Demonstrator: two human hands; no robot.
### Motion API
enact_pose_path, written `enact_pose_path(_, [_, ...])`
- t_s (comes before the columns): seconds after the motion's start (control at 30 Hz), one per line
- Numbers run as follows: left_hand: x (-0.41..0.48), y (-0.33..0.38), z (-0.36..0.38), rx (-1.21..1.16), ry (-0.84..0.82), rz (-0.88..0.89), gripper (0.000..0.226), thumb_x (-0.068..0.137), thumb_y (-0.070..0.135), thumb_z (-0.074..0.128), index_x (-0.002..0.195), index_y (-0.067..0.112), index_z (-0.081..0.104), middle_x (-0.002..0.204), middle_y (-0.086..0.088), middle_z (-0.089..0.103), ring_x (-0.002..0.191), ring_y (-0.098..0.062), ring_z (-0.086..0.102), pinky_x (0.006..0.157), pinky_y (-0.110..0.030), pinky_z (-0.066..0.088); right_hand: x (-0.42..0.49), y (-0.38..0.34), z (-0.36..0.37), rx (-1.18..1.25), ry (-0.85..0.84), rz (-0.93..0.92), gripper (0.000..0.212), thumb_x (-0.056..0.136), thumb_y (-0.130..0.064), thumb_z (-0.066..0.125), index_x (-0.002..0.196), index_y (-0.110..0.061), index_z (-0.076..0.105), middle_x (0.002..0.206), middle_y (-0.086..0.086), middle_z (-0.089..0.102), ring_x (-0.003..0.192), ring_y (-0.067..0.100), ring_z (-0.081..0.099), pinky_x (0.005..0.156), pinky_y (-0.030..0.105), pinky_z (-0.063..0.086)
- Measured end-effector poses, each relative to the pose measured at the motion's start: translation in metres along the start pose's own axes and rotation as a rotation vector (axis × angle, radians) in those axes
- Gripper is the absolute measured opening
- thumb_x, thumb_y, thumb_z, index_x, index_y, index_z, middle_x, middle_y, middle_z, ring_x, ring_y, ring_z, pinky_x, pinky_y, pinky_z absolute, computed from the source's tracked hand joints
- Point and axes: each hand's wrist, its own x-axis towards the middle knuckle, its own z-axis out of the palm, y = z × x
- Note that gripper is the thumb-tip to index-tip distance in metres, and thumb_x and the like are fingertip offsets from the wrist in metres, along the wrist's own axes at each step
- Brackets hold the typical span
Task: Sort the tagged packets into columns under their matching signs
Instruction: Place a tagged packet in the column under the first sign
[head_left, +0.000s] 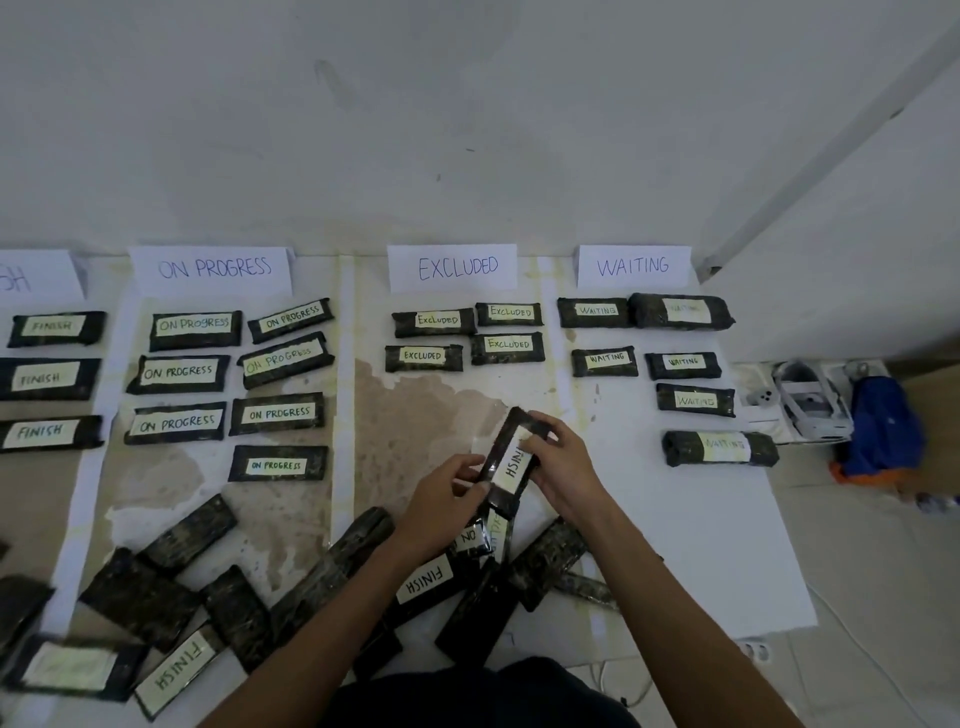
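column: the FINISH column lies far left, well apart from our hands | packet: the FINISH packet is lifted over the unsorted pile, label up | handling: we judge it light, slightly soft, with glossy wrap; better to hold the long edges | right hand: fingers curl round its right edge | left hand: pinches its left edge
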Motion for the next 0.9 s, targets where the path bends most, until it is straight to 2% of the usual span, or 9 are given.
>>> enact_pose_path(0.03, [0.001,-0.001,0.000,-0.017,0.019,-0.021,0.027,0.090,0.020,0.056,0.116,0.023,0.057,0.099,0.005,0.061,0.091,-0.012,0.061,0.079,-0.028,0.054,-0.001,0.001,0.001,-0.075,-0.009,-0.006,0.036,0.084,0.009,0.054,0.117,-0.005,0.055,0.104,0.020,0.063,0.087,0.033,0.065,0.078,0.046,0.056])
enact_pose_path(0.13, [0.005,0.001,-0.004,-0.107,0.056,-0.068,0.023,0.092,0.018,0.053,0.115,0.023,0.055,0.093,0.001,0.063,0.085,-0.016,0.064,0.070,-0.025,0.051,-0.007,0.004,0.007,-0.425,-0.110,-0.111,0.029,0.085,0.000,0.058,0.112,-0.010,0.060,0.099,0.011,0.070,0.083,0.024,0.068,0.073,0.036,0.058])
enact_pose_path(0.23, [0.004,0.004,-0.013,-0.169,0.087,-0.115,0.017,0.093,0.015,0.052,0.108,0.021,0.055,0.087,0.000,0.064,0.074,-0.013,0.065,0.062,-0.022,0.049,-0.011,0.010,0.018,-0.648,-0.188,-0.217,0.030,0.087,-0.008,0.061,0.116,-0.015,0.060,0.107,0.005,0.068,0.093,0.021,0.066,0.079,0.034,0.056])
enact_pose_path(0.33, [-0.001,0.000,-0.021,-0.142,0.115,-0.141,0.013,0.093,0.014,0.052,0.104,0.014,0.058,0.090,-0.003,0.065,0.075,-0.015,0.065,0.064,-0.025,0.051,-0.017,0.018,0.032,-0.798,-0.167,-0.279,0.054,0.086,-0.022,0.065,0.135,-0.021,0.042,0.122,-0.001,0.054,0.100,0.017,0.059,0.078,0.025,0.050])
enact_pose_path(0.47, [-0.010,-0.005,-0.037,-0.211,0.212,-0.156,0.013,0.094,0.009,0.047,0.100,0.009,0.058,0.099,-0.010,0.065,0.087,-0.026,0.064,0.072,-0.033,0.055,-0.033,0.034,0.056,-0.954,-0.223,-0.455,0.074,0.078,-0.026,0.072,0.139,-0.022,0.030,0.118,0.000,0.038,0.102,0.012,0.047,0.073,0.009,0.041])
enact_pose_path(0.6, [-0.026,-0.016,-0.057,-0.244,0.276,-0.137,0.009,0.092,0.008,0.050,0.094,0.009,0.059,0.094,-0.012,0.067,0.077,-0.021,0.068,0.067,-0.032,0.055,-0.039,0.048,0.079,-1.151,-0.212,-0.542,0.082,0.079,-0.022,0.071,0.144,-0.021,0.023,0.122,0.005,0.031,0.107,0.022,0.047,0.085,0.026,0.050])
enact_pose_path(0.67, [-0.035,-0.022,-0.069,-0.260,0.313,-0.142,0.010,0.091,0.006,0.050,0.092,0.008,0.060,0.089,-0.009,0.068,0.074,-0.015,0.068,0.063,-0.028,0.055,-0.043,0.050,0.095,-1.239,-0.218,-0.563,0.081,0.079,-0.022,0.070,0.145,-0.018,0.023,0.123,0.008,0.030,0.109,0.025,0.046,0.089,0.029,0.050])
enact_pose_path(0.77, [-0.046,-0.030,-0.095,-0.333,0.358,-0.159,0.013,0.091,0.004,0.050,0.092,0.011,0.061,0.092,-0.009,0.068,0.080,-0.020,0.068,0.064,-0.028,0.055,-0.048,0.057,0.124,-1.306,-0.270,-0.645,0.076,0.079,-0.023,0.069,0.142,-0.015,0.028,0.122,0.007,0.033,0.109,0.026,0.046,0.088,0.031,0.052])
enact_pose_path(0.9, [-0.069,-0.037,-0.145,-0.419,0.404,-0.128,0.013,0.094,0.012,0.050,0.106,0.015,0.053,0.099,-0.007,0.065,0.086,-0.019,0.066,0.067,-0.028,0.053,-0.059,0.068,0.172,-1.365,-0.375,-0.750,0.073,0.080,-0.021,0.065,0.142,-0.009,0.030,0.123,0.008,0.036,0.111,0.026,0.045,0.088,0.033,0.051])
